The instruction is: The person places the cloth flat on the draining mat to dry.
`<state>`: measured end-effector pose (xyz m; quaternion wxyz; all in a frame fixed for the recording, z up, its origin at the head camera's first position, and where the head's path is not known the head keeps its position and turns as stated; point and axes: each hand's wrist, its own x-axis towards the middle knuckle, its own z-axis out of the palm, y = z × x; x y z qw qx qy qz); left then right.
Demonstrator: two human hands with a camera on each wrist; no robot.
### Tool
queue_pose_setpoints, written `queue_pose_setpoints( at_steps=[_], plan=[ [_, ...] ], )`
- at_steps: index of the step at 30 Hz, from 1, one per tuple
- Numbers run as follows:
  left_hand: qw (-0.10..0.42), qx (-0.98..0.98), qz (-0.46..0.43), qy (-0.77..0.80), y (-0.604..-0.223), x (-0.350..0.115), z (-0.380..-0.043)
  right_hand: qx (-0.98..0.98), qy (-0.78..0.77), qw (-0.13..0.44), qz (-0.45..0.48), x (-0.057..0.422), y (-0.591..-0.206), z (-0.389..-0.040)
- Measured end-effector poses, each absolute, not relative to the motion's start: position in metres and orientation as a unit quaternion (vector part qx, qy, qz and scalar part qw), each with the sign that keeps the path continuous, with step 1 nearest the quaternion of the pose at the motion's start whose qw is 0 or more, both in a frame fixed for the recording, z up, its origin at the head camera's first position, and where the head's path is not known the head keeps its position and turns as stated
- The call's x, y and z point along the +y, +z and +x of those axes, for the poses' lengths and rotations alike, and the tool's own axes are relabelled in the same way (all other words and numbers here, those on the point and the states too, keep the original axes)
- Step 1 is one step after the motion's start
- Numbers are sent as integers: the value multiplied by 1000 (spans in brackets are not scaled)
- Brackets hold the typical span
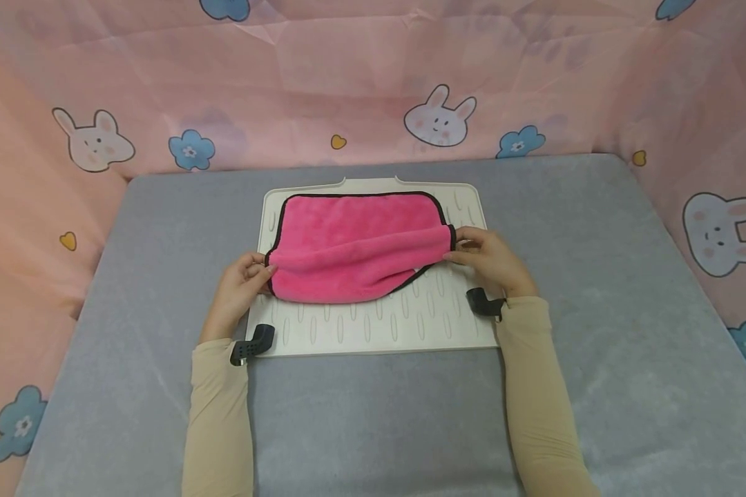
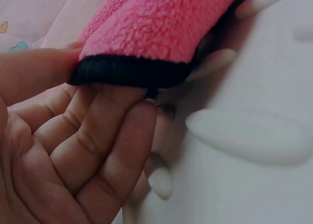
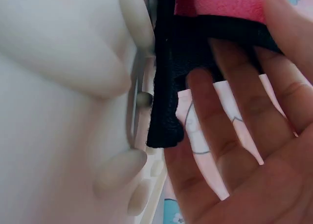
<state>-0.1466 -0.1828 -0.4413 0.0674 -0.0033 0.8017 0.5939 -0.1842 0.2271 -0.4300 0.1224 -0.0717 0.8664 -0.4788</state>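
Note:
A fuzzy pink cloth (image 1: 360, 235) with black edging lies over a white ribbed board (image 1: 348, 335), its near half raised into a fold between the two hands. The left hand (image 1: 239, 286) pinches the cloth's left edge, thumb on top and fingers beneath; in the left wrist view the black edging (image 2: 132, 71) lies between them. At the right edge, the right hand (image 1: 488, 255) pinches the cloth between thumb and fingers. In the right wrist view its fingers (image 3: 234, 87) spread under the cloth, and a black-edged corner (image 3: 164, 131) hangs down beside the board.
The board rests on a grey cloth-covered table (image 1: 373, 421). Black wrist cameras (image 1: 485, 302) are strapped over beige sleeves (image 1: 217, 407). A pink curtain (image 1: 323, 90) with rabbits and blue flowers surrounds the table at the back and sides.

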Motion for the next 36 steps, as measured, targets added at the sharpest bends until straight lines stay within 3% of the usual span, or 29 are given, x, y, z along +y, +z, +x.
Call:
queue_pose_setpoints(
  at_steps=[6, 18, 26, 36],
  plan=[
    [66, 803, 2, 592, -444, -184, -148, 865, -476, 127, -100, 226, -431, -185],
    [72, 802, -6, 592, -442, -183, -148, 865, -482, 47, -128, 222, -434, -187],
    [69, 806, 3, 588, -445, -185, -149, 859, -493, 63, -119, 206, -398, -170],
    [70, 809, 2, 583, -443, -185, -149, 860, -498, 26, -105, 212, -413, -176]
  ],
)
